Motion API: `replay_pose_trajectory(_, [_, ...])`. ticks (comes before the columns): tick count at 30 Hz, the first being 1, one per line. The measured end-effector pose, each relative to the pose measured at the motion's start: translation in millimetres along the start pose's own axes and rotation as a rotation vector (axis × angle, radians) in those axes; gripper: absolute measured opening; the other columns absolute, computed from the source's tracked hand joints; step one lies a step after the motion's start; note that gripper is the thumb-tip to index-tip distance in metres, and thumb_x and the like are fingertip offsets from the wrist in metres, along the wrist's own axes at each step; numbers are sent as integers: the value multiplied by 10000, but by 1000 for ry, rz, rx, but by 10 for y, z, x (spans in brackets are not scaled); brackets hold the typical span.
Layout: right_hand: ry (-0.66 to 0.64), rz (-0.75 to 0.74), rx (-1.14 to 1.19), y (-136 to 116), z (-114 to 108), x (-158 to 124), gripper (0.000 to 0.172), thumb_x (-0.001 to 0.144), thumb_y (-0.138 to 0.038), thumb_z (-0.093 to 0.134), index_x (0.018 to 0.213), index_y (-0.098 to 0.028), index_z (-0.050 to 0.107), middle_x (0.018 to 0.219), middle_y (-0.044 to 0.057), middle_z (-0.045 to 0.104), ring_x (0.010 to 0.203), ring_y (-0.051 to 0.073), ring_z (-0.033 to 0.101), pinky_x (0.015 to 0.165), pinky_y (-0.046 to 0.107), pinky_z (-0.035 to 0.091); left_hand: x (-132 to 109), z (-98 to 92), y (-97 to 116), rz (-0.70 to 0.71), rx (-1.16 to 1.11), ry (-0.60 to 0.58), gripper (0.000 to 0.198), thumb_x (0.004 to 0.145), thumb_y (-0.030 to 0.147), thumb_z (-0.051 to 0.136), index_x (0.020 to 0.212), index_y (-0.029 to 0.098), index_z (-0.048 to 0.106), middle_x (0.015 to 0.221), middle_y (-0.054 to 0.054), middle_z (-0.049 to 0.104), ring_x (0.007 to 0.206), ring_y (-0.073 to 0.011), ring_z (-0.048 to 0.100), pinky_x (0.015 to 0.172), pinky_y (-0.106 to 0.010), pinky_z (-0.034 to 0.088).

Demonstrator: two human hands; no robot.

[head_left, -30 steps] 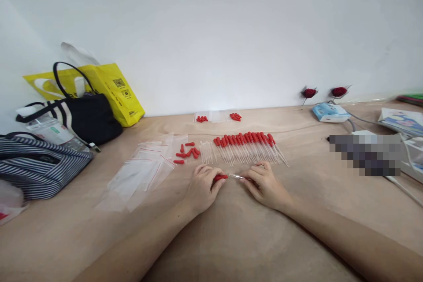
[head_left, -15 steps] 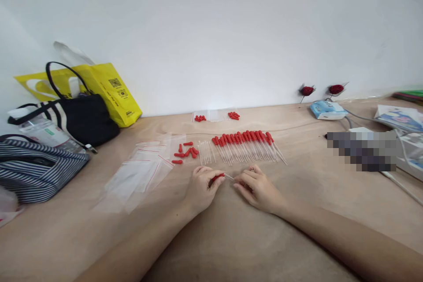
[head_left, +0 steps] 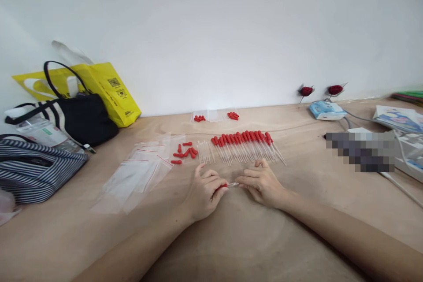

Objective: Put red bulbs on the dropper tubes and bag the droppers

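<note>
My left hand (head_left: 206, 191) pinches a red rubber bulb (head_left: 224, 186) between thumb and fingers. A clear dropper tube (head_left: 233, 184) runs from the bulb's mouth to my right hand (head_left: 259, 185), whose fingertips are closed on its other end. Whether the tube sits fully inside the bulb I cannot tell. Beyond my hands lies a row of droppers with red bulbs (head_left: 244, 139), tips toward me. Left of that row are several bare clear tubes (head_left: 205, 152), and beside them several loose red bulbs (head_left: 187, 153).
Clear zip bags (head_left: 139, 176) lie overlapped on the left. By the wall are small bags with red bulbs (head_left: 233, 116). A striped pouch (head_left: 42, 172), black handbag (head_left: 86, 119) and yellow bag (head_left: 122, 97) stand far left. A blue tissue pack (head_left: 327, 110) and cables are right.
Both hands have shifted slightly, and the tube between them now lies more level. My left fingers have spread a little above the bulb. The row of droppers looks unchanged.
</note>
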State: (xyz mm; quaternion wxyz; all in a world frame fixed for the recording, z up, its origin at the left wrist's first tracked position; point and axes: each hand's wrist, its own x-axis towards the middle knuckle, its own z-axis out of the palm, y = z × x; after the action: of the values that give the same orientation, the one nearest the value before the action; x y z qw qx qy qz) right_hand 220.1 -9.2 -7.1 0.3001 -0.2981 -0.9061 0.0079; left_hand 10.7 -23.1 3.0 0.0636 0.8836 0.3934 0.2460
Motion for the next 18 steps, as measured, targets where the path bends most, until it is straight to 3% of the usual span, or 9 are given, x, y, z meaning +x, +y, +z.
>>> replay_pose_trajectory(18, [-45, 81, 84, -122, 105, 2, 234, 872, -201, 360, 767, -187, 569, 639, -10, 592, 576, 100, 470, 648, 289, 216, -8, 8, 13, 77, 12, -15, 165, 831, 236, 431, 777, 213, 585, 668, 13, 635, 797, -162, 572, 994, -470, 161])
